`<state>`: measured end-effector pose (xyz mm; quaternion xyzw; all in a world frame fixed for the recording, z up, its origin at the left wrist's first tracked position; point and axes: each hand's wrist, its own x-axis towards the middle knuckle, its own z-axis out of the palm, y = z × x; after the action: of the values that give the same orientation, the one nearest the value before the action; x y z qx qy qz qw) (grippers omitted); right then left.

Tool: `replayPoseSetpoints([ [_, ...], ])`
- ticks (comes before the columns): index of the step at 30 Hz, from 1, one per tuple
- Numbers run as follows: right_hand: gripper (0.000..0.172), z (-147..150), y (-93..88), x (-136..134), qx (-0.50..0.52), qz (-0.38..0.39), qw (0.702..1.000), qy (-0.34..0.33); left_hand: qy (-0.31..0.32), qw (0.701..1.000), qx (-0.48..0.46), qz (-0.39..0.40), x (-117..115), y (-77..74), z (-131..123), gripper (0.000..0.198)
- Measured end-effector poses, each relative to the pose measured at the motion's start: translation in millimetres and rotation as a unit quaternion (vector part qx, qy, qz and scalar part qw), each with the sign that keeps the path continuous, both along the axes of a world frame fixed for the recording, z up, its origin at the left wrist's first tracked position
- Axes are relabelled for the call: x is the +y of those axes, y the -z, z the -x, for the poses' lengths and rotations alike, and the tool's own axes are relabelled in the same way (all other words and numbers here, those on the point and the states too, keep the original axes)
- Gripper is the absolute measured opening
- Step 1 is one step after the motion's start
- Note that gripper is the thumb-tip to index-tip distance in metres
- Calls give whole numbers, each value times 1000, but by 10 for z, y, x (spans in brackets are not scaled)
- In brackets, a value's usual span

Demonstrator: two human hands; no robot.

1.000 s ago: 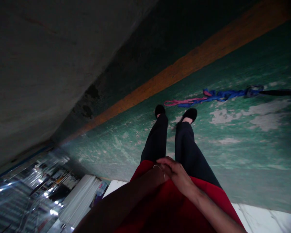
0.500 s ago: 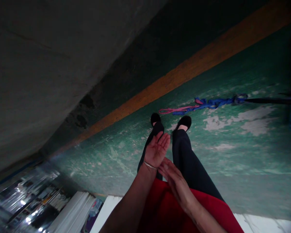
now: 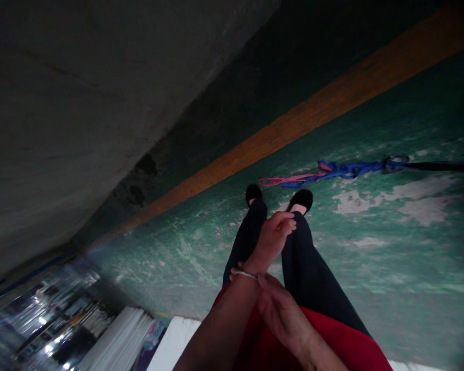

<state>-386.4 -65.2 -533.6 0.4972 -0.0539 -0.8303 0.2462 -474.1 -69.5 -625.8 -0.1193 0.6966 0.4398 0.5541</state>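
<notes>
My left hand is in front of my legs, its back turned up and its fingers curled in, with nothing visible in them. A thin pale bracelet circles the left wrist. My right hand is wrapped around that wrist from below. Its fingertips show on the far side beside the bracelet, and its thumb lies close to the bracelet's near end. Whether the right fingers pinch the bracelet itself I cannot tell.
Worn green floor with an orange stripe runs along a grey wall. A blue and pink knotted cloth strip lies beyond my black shoes. White panels and shiny clutter stand at the lower left.
My left hand has turned from palm up with spread fingers to back up with curled fingers. My right hand has closed around the left wrist at the bracelet.
</notes>
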Motion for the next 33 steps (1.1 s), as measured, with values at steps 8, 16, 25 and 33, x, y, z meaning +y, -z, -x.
replayPoseSetpoints([
  [8, 51, -87, 60, 21, 107, 28, 994, 17, 528, 781, 315, 106, 91, -62, 93, 32],
  [16, 41, -312, 105, -22, 79, 53, 995, 16, 562, 758, 309, 123, -25, -7, -242, 24],
  [25, 41, -343, 210, -4, 66, 48, 996, -23, 592, 758, 242, 131, -143, 52, -359, 28],
  [33, 59, -475, 245, 56, 65, -280, 835, -469, 569, 778, 109, 244, -665, 386, -743, 30],
])
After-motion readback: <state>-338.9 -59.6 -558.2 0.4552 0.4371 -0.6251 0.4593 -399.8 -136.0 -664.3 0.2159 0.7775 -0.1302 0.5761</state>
